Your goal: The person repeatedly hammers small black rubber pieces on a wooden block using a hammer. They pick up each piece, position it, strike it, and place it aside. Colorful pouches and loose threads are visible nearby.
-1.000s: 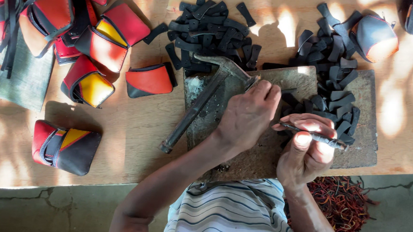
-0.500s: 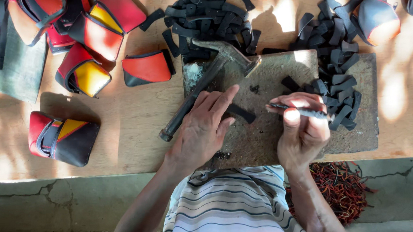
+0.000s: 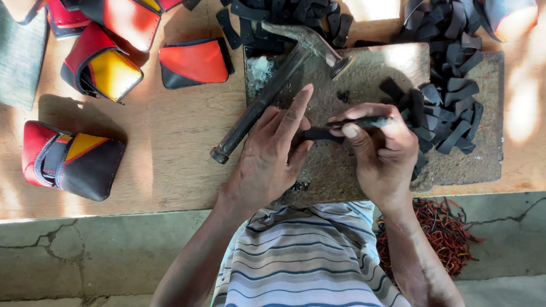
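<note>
My left hand [image 3: 273,153] rests on a worn stone slab [image 3: 375,72], fingers pressing one end of a small black strip [image 3: 323,135]. My right hand [image 3: 381,146] grips a thin dark metal punch [image 3: 363,122] laid across the strip's other end. A hammer [image 3: 276,80] with a dark handle lies diagonally on the slab just beyond my left fingers, touched by neither hand. A heap of black strips [image 3: 450,112] sits on the slab to the right of my right hand.
More black strips [image 3: 279,12] are piled behind the slab. Red, yellow and black pouches [image 3: 116,24] lie at the back left, one [image 3: 70,160] near the wooden table's front edge. A tangle of red cord [image 3: 441,231] lies on the concrete floor at right.
My left hand left the hammer's head area and came down onto the slab, pinning a black strip. My right hand brought the punch over to that strip. The hammer now lies alone.
</note>
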